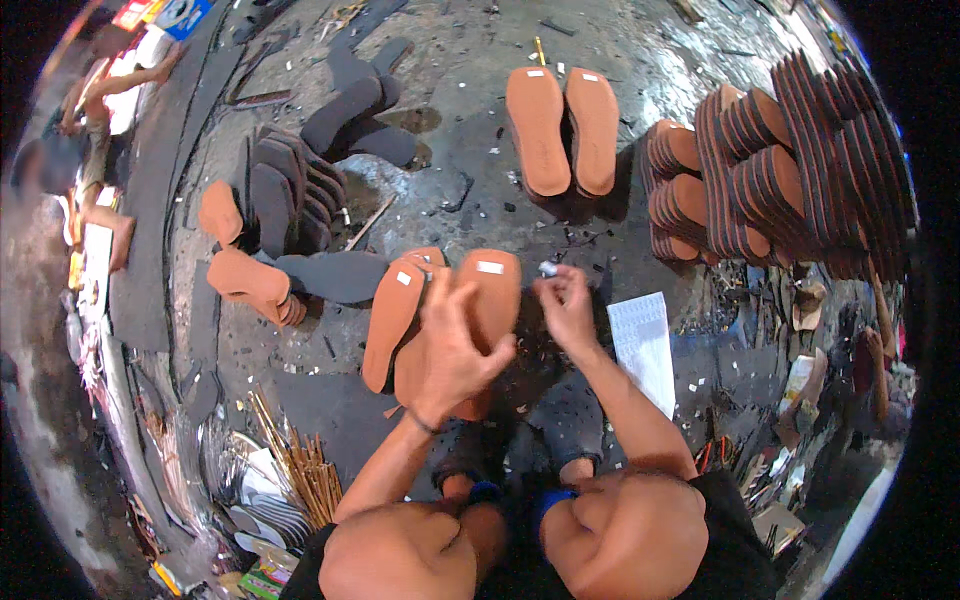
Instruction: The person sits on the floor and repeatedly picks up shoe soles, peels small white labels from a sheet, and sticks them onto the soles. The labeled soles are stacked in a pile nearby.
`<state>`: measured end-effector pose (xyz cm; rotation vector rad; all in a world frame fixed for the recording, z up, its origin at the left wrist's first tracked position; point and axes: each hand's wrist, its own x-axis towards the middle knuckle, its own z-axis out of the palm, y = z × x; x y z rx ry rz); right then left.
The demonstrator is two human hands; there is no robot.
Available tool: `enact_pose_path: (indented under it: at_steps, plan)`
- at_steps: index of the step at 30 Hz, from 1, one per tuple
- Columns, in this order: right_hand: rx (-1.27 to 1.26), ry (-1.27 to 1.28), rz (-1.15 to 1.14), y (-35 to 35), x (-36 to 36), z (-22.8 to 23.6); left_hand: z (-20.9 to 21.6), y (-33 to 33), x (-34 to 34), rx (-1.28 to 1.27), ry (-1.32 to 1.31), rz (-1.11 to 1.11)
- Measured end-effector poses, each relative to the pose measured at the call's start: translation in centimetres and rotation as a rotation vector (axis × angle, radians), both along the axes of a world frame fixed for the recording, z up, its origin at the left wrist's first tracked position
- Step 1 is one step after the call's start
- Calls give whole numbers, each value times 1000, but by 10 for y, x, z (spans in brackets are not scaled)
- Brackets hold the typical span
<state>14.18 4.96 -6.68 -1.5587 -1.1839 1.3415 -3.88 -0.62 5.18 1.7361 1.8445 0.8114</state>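
Bare knees (pixel 520 540) sat nearest; beyond them the left hand (pixel 455 345), fingers spread, gripped flat orange foam shoe soles (pixel 470 300) near the centre, while the right hand (pixel 565 300) pinched a small white sticker (pixel 547 268) just right of them.
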Motion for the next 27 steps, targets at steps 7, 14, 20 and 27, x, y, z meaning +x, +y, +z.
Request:
enact_pose_path:
  at_steps: [7, 14, 20, 27]
  plan:
    - [33, -145, 437, -68, -130, 29, -45, -57, -118, -221, -463, 330]
    - [242, -243, 507, -18, -104, 79, -41, -39, -72, -159, -859, 494]
    - [284, -754, 701, 9, -78, 107, -71, -31, -35, -429, -1539, 479]
    - [426, -725, 597, -1, -69, 70, 12, 6, -63, 119, -221, 85]
